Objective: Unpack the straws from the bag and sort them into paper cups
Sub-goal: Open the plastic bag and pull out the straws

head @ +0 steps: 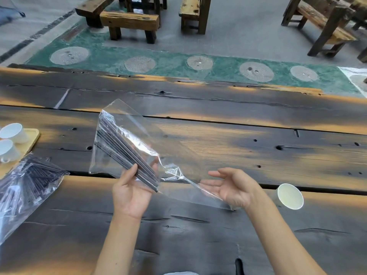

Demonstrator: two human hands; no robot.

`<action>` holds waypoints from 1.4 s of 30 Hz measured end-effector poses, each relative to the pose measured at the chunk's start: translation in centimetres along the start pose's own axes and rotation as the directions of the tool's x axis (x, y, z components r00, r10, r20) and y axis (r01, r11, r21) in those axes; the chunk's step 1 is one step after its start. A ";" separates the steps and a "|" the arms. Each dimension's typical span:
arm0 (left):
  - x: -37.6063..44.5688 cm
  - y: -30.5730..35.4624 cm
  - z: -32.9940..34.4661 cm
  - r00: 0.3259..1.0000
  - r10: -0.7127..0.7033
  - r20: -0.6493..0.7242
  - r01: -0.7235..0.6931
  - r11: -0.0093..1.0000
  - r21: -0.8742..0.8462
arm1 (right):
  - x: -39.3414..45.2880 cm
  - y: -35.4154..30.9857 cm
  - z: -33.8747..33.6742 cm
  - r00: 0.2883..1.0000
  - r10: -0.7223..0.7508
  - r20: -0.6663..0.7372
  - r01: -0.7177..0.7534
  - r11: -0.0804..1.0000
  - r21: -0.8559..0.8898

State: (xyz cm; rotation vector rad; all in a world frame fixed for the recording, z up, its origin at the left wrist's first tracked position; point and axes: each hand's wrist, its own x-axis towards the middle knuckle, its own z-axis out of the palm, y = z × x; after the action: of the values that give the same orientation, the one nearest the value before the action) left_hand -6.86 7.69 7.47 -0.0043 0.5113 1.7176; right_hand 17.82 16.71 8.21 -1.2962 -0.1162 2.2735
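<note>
A clear plastic bag (137, 128) is held up over the dark wooden table (238, 139). Inside it lies a bundle of black straws (123, 147), slanting from upper left to lower right. My left hand (131, 191) grips the lower ends of the straws through the bag. My right hand (230, 187) is palm up with fingers spread, and a loose flap of the bag drapes over it. A white paper cup (290, 196) stands just right of my right wrist.
A second bag of black straws (29, 187) lies at the left edge. Behind it a pale wooden tray (32, 136) carries two white cups (13, 140). Wooden benches (129, 22) stand on the floor beyond the table.
</note>
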 end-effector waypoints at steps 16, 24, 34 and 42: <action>0.1 -0.7 0.1 0.975 -0.202 -0.089 0.220 0.933 0.285 | -0.5 2.3 -0.6 0.766 -0.200 0.611 0.283 0.958 -0.040; 0.1 -1.3 0.8 0.975 -0.175 -0.137 0.219 0.860 0.462 | -1.3 3.3 1.3 0.692 -0.110 0.714 0.290 0.947 -0.135; -0.2 -1.6 0.9 0.986 -0.142 -0.082 0.164 0.837 0.522 | -1.3 4.3 3.7 0.677 -0.461 0.574 0.700 0.643 -0.310; -0.4 -2.5 0.9 0.982 -0.188 0.020 0.140 0.796 0.589 | -0.2 5.4 5.5 0.680 -0.576 0.454 0.733 0.530 -0.426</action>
State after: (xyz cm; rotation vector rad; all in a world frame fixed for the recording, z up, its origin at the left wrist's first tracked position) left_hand -4.17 7.91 7.52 0.4510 0.9409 1.3233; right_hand 11.20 12.91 9.62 -0.9321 -1.2848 1.7200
